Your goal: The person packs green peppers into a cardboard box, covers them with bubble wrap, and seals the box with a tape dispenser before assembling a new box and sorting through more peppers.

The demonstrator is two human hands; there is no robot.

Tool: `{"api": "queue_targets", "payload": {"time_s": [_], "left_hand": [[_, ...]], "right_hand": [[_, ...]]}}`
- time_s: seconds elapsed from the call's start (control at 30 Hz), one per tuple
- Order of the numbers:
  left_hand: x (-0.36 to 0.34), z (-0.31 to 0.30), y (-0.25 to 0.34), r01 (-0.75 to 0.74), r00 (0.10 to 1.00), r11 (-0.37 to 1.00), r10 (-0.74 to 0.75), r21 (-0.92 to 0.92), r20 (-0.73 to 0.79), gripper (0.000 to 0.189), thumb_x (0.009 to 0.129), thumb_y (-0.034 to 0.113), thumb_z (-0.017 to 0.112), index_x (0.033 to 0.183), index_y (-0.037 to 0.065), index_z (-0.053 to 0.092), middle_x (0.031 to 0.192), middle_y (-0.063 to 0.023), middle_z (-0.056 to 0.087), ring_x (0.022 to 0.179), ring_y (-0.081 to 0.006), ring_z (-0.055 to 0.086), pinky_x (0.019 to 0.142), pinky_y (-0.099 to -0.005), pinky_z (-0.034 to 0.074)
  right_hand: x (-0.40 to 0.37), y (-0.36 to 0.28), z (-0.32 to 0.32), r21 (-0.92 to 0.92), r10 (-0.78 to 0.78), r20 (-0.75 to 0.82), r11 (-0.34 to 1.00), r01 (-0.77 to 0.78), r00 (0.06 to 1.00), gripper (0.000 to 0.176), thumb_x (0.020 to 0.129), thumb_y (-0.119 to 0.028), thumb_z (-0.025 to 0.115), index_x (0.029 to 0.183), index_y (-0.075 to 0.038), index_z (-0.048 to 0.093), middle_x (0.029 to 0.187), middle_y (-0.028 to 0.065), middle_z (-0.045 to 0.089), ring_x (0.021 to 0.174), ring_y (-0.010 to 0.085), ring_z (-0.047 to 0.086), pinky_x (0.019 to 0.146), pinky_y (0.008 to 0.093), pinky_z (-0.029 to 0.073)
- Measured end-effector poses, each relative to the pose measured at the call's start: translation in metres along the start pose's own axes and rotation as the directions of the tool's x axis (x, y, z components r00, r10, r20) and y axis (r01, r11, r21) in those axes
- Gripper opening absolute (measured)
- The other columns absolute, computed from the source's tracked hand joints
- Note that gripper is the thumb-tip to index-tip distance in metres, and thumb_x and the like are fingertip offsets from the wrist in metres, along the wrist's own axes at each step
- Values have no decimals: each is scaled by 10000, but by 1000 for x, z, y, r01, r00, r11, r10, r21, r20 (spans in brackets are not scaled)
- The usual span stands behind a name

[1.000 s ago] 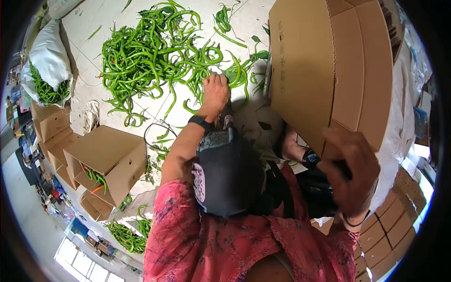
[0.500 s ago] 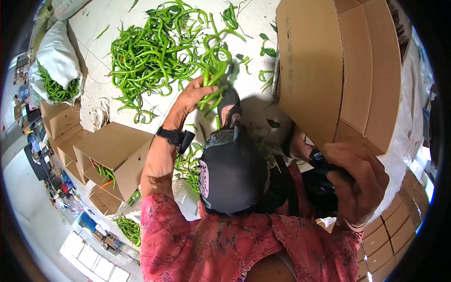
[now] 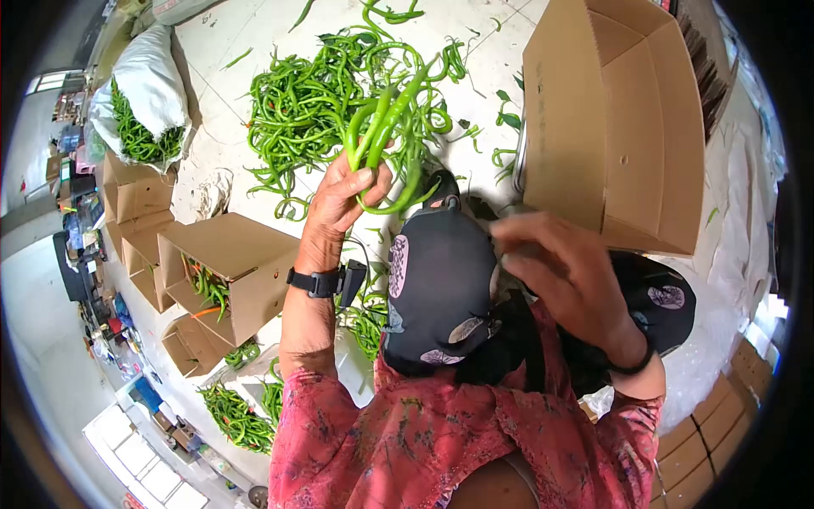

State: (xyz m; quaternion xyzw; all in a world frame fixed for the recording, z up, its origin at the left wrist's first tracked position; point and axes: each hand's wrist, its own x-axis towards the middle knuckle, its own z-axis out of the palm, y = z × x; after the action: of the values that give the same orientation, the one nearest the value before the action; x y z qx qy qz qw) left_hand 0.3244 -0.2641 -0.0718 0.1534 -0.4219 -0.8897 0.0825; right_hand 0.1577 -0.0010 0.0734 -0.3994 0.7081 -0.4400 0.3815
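My left hand (image 3: 346, 191), with a black strap on its wrist, is closed around a small bunch of long green chili peppers (image 3: 386, 140). The held peppers stick up past the thumb and curl down beside the fingers. Behind them a large heap of green chili peppers (image 3: 292, 114) lies spread on the pale tiled floor. Over my lap, my right hand (image 3: 564, 267) hovers beside the dark-clothed knee (image 3: 441, 271). It is blurred by motion, its fingers and thumb apart, and nothing shows in it.
A tall open cardboard box (image 3: 568, 119) stands at the right. On the left are a smaller carton (image 3: 246, 250) with peppers inside and a white sack (image 3: 153, 72) spilling peppers. More peppers (image 3: 237, 416) lie at the lower left. Loose leaves (image 3: 509, 119) dot the floor.
My left hand has drawn back from the heap with the peppers, lifting them nearer to me. My right hand has swung leftward from the right side to above my lap. The view has shifted.
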Motion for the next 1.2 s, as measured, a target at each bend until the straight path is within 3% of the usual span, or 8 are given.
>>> {"api": "queue_targets", "payload": {"time_s": [0.23,0.33,0.43,0.5,0.53,0.63,0.77,1.2], "left_hand": [[-5,96,56,22,992,841,49,540,-116,441,860,126,686,1234,-13,497,830,-75,609,626,-158,534,587,-269,454],[1,119,53,-368,880,84,352,926,318,430,828,57,697,1222,-7,538,948,-152,650,770,-319,637,673,-376,498],[-7,161,72,-175,938,-334,229,926,261,504,771,47,729,1246,36,560,1081,-153,624,991,-356,599,842,-398,470],[-15,165,81,-431,738,-270,443,861,509,439,767,37,725,1188,34,602,1132,-152,607,1059,-346,573,903,-406,449],[-24,168,86,-455,664,-279,527,846,531,379,757,-25,690,1129,-6,622,1135,-166,606,1050,-342,582,927,-414,450],[-48,150,76,-326,387,-124,887,937,252,222,826,-67,587,1035,-17,642,1080,-179,625,977,-281,617,853,-371,507],[-49,106,56,-248,723,699,594,671,-352,164,940,53,548,1064,-21,624,993,-102,648,903,-167,612,846,-303,484],[-43,0,-74,60,789,950,143,307,-597,126,929,70,578,1019,5,637,874,-70,664,757,-128,637,703,-251,526]], "right_hand": [[55,36,36,266,-118,-99,954,141,988,361,913,-200,650,1198,4,562,1083,129,620,1004,191,601,874,318,473],[68,3,37,546,-155,-149,811,212,977,389,912,-160,642,1242,9,525,1069,146,600,1006,190,584,869,308,469],[70,-13,21,738,4,-167,664,122,986,376,890,15,567,1259,45,503,1092,167,601,1010,232,595,909,309,466],[64,-1,1,43,-372,-245,918,394,895,408,875,44,523,1282,56,489,1150,169,603,1083,271,589,992,348,442],[69,-1,-8,605,-135,-219,758,243,966,417,886,16,497,1300,56,478,1190,173,596,1170,293,558,1060,403,406],[62,-12,-33,925,-55,-187,328,195,981,413,883,37,472,1295,52,479,1214,189,576,1213,308,532,1070,442,402],[52,-11,-42,945,-107,-168,266,191,980,380,881,46,451,1259,48,492,1292,240,514,1268,355,489,1113,468,371],[38,8,-60,948,-54,-224,220,231,973,357,879,42,469,1235,37,493,1373,297,442,1324,385,428,1139,468,330]]}}
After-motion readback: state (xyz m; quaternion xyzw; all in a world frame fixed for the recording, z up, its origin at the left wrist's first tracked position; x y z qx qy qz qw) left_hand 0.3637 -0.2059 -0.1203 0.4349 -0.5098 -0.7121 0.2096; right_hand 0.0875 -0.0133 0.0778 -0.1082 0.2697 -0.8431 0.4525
